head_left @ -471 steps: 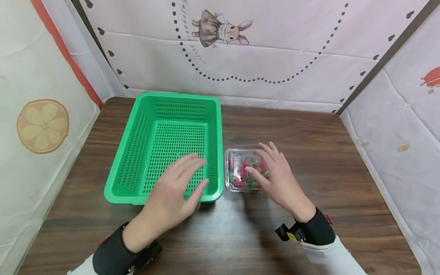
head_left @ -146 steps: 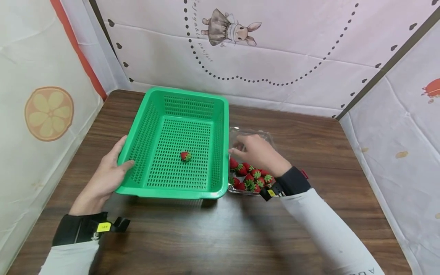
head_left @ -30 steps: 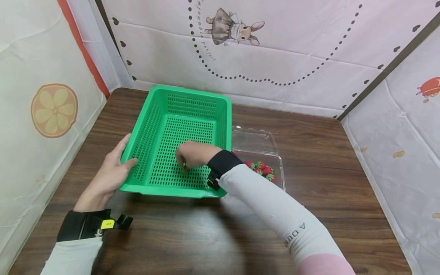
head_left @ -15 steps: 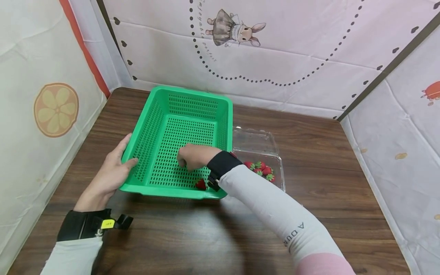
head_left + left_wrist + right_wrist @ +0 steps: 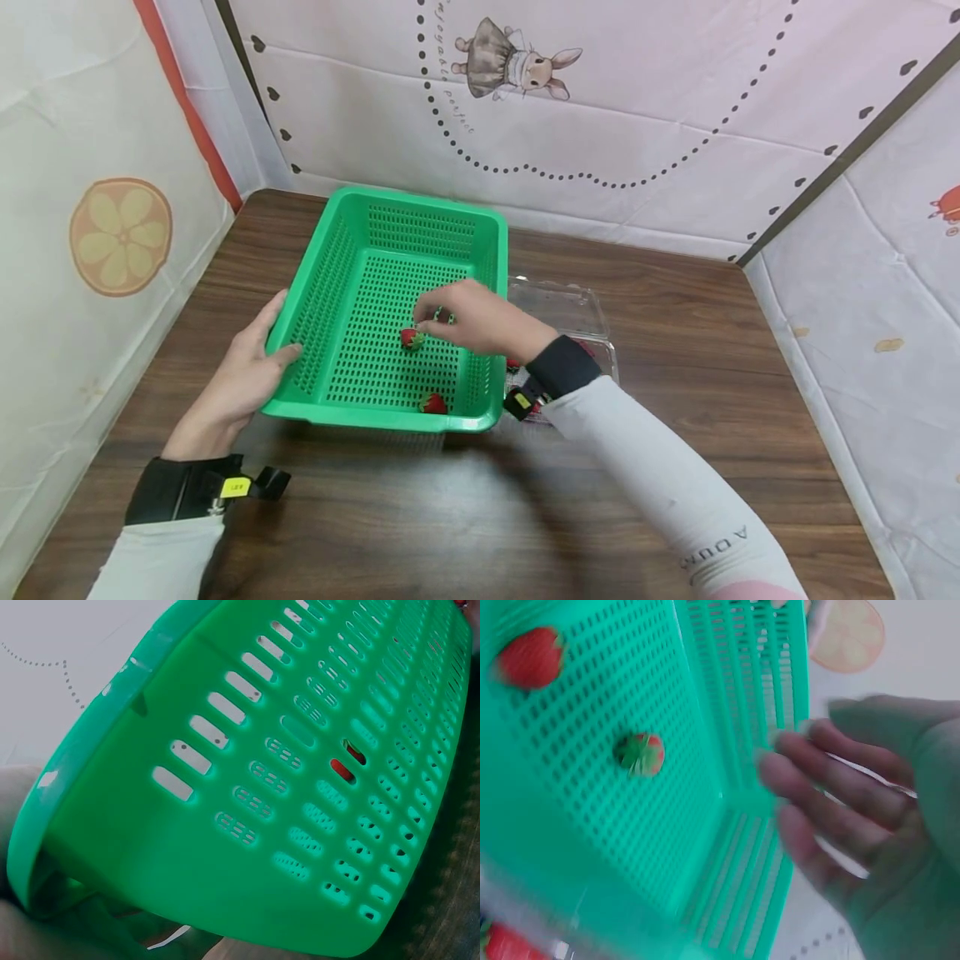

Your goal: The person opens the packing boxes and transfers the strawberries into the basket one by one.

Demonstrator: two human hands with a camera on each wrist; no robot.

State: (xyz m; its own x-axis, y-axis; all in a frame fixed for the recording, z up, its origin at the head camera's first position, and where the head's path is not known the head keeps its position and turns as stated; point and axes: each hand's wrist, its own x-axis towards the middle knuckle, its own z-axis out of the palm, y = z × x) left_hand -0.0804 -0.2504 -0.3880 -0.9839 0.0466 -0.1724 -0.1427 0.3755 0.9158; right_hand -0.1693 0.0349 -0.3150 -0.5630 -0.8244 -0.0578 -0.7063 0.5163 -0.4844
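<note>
- Right hand's [image 5: 480, 317] fingers bend loosely, holding nothing; one strawberry [image 5: 409, 338] lies just off their tips, leaves facing them.
- Clear box [image 5: 557, 307]: right of those fingers, past the basket [image 5: 420, 197] wall; right hand nearer.
- Left hand [image 5: 247, 371] grips basket rim.
- One basket, one box, two loose strawberries [image 5: 432, 404]; boxed strawberries [image 5: 513, 365] uncountable.

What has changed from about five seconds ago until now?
The right hand moved left, from the open clear plastic box to above the green rectangular plastic basket, and holds nothing. Two red, green-leaved strawberries lie inside the basket, where one lay before. Unchanged: the left hand grips the basket rim.
</note>
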